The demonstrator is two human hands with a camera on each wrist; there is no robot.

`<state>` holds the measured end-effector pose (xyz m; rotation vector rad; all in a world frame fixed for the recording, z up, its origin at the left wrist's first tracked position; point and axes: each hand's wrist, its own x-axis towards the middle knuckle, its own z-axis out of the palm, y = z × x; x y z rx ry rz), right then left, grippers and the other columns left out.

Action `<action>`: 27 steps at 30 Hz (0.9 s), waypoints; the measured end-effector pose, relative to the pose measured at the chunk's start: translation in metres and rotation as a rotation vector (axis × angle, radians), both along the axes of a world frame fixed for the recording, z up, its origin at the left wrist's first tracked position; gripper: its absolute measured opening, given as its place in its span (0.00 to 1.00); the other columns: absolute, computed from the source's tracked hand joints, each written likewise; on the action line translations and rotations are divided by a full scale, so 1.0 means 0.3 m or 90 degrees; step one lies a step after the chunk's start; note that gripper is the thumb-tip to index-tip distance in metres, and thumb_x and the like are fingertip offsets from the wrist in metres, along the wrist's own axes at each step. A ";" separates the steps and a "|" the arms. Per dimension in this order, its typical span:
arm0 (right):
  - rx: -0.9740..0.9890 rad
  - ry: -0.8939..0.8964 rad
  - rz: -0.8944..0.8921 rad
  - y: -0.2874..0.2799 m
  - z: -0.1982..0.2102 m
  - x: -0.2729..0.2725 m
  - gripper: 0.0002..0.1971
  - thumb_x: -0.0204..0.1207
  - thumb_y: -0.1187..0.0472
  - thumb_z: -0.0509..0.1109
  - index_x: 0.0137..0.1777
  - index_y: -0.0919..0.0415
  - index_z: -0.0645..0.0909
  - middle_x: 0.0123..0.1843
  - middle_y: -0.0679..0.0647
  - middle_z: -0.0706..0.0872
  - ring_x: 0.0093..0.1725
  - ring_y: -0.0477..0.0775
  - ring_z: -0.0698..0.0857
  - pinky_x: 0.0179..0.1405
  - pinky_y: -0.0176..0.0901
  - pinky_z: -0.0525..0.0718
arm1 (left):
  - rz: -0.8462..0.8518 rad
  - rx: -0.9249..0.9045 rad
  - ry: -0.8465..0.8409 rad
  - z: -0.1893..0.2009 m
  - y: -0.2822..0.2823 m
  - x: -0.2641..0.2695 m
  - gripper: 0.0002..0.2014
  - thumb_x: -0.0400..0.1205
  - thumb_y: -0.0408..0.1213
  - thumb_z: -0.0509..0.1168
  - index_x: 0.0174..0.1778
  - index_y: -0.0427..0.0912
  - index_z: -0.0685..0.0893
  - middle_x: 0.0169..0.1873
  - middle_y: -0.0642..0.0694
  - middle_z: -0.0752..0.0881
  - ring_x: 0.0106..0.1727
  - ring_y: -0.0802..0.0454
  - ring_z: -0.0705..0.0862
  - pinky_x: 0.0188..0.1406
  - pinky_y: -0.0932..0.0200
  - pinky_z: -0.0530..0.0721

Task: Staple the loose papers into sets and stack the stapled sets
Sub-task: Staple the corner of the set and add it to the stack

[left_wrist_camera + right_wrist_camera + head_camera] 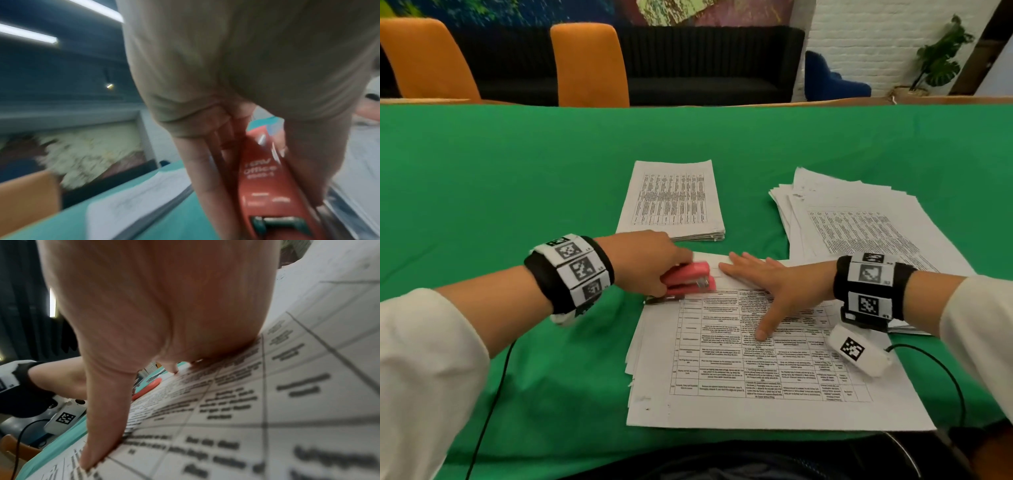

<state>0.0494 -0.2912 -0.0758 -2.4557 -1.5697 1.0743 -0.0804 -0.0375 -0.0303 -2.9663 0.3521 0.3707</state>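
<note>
Printed white paper sheets (756, 359) lie under my flat, spread right hand (774, 281); my left hand (650, 260) grips the red plastic stapler (688, 279) at their corner.

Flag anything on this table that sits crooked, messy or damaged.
The loose pile at far right is fanned out, its sheet edges splayed. The set under the right hand also shows uneven left edges, and the left hand already holds the red stapler at its corner. The far stack looks square.
</note>
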 end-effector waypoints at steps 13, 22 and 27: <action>0.031 0.056 -0.110 -0.023 -0.012 0.008 0.79 0.50 0.24 0.86 0.86 0.29 0.27 0.93 0.37 0.37 0.92 0.57 0.37 0.91 0.70 0.42 | 0.098 -0.170 -0.086 0.028 0.023 0.026 0.18 0.80 0.52 0.76 0.57 0.51 0.77 0.40 0.56 0.82 0.38 0.58 0.81 0.31 0.59 0.74; 0.049 0.099 -0.136 -0.036 -0.031 0.032 0.77 0.50 0.29 0.89 0.87 0.26 0.32 0.92 0.32 0.44 0.93 0.54 0.42 0.91 0.69 0.46 | -0.016 -0.040 -0.076 -0.011 -0.054 0.054 0.18 0.81 0.48 0.74 0.65 0.51 0.81 0.42 0.53 0.81 0.41 0.51 0.78 0.35 0.57 0.71; 0.040 0.088 -0.129 -0.031 -0.025 0.028 0.77 0.49 0.27 0.88 0.87 0.27 0.32 0.92 0.32 0.43 0.92 0.55 0.43 0.91 0.68 0.45 | -0.074 -0.012 -0.037 -0.003 -0.074 0.058 0.17 0.79 0.41 0.73 0.64 0.56 0.82 0.35 0.59 0.77 0.36 0.60 0.74 0.35 0.58 0.68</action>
